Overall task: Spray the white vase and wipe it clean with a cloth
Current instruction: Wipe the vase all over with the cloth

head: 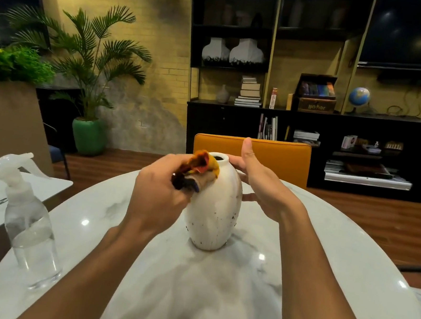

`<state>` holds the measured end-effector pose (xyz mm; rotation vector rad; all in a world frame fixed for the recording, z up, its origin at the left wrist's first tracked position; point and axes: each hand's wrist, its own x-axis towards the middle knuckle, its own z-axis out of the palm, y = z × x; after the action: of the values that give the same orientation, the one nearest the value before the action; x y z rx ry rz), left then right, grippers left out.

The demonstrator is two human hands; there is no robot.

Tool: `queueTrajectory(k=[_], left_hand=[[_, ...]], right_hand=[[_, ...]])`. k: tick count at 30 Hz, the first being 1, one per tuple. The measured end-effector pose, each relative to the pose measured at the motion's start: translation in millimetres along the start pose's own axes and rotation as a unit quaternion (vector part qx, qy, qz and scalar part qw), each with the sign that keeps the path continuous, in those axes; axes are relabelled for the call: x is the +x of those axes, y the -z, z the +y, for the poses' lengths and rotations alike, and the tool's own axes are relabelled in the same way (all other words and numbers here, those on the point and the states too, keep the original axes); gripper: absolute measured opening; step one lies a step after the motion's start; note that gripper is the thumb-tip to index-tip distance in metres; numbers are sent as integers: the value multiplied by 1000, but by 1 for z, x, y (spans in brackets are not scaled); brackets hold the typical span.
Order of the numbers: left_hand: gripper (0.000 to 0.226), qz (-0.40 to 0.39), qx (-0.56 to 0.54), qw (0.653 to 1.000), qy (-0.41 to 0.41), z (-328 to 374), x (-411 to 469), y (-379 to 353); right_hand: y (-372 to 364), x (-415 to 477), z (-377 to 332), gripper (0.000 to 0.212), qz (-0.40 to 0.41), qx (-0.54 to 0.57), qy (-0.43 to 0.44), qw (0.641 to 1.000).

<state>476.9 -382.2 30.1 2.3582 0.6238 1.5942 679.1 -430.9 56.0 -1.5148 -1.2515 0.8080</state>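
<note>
Two forearms reach over the marble table (292,296): left hand (159,195) clenching a cloth (199,167), right hand (260,184) open-palmed steadying the white vase (213,215), which hard rubbing could topple.

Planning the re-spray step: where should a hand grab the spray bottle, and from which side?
Grip the spray bottle at its narrow neck just under the trigger head, probably with the left hand, since it stands upright at the table's left edge. The neck is slimmer than the clear body, and the nozzle points away and right, toward the white vase.
</note>
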Motion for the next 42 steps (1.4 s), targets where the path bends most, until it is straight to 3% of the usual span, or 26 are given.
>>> queueTrajectory(k=[3, 7, 14, 22, 26, 30, 34, 38, 42], left_hand=[[49, -49, 63, 996, -40, 9, -10, -2], [51, -98, 91, 990, -42, 15, -18, -3], [40, -33, 93, 995, -31, 28, 9, -6], [52, -177, 175, 964, -89, 36, -39, -31], [38, -111, 165, 975, -101, 34, -29, -26], [45, -52, 162, 982, -85, 32, -16, -17], [58, -101, 174, 972, -121, 18, -41, -17], [57, -149, 182, 964, -127, 2, -67, -18], [57, -139, 168, 970, -111, -2, -63, -10]], right_hand=[[1, 0, 0, 76, -6, 8, 2, 1000], [1, -1, 0, 77, -4, 8, -3, 1000], [3, -1, 1, 85, -6, 3, -1, 1000], [2, 0, 1, 82, 1, 19, -13, 1000], [5, -1, 2, 83, -9, 19, -11, 1000], [7, 0, 2, 82, -13, 21, -9, 1000], [6, 3, 4, 79, -12, 19, -7, 1000], [3, 2, 3, 76, -9, 4, 4, 1000], [3, 2, 2, 78, 0, -2, 1, 1000]])
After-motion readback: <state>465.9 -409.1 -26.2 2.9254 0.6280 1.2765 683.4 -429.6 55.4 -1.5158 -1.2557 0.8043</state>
